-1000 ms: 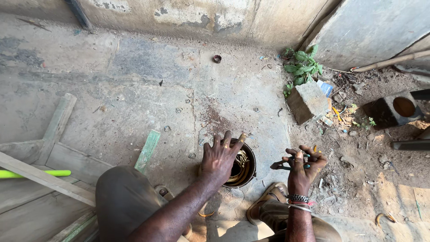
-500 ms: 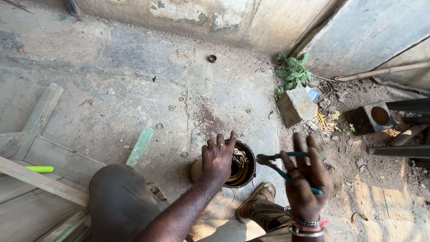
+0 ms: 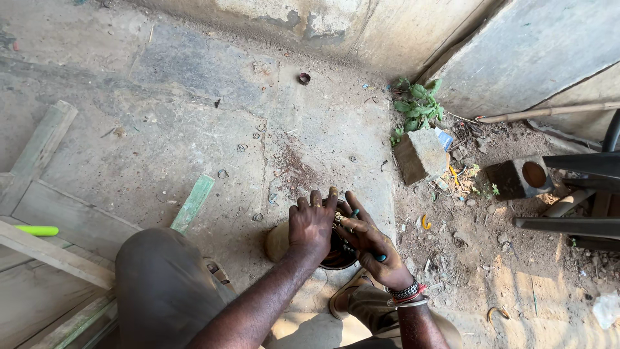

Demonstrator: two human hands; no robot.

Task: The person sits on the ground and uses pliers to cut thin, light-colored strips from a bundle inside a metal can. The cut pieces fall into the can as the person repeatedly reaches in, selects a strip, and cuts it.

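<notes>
Two hands meet over a dark round pot (image 3: 339,255) that sits on the concrete floor (image 3: 161,116). The left hand (image 3: 311,223) lies flat on the pot's top, its fingers (image 3: 316,200) spread and pointing away from the person. The right hand (image 3: 371,249) comes in just beside those fingers, curled around pliers with blue-green handles (image 3: 380,257); the tool's head is hidden where the two hands touch. Beads and bangles (image 3: 408,294) ring the right wrist. Beyond the fingertips lies a patch of rusty dust (image 3: 294,169); a grey stone block (image 3: 420,156) stands further to the right, with a green plant (image 3: 416,106) behind it. Left of the spread fingers lies a green wooden strip (image 3: 192,201).
</notes>
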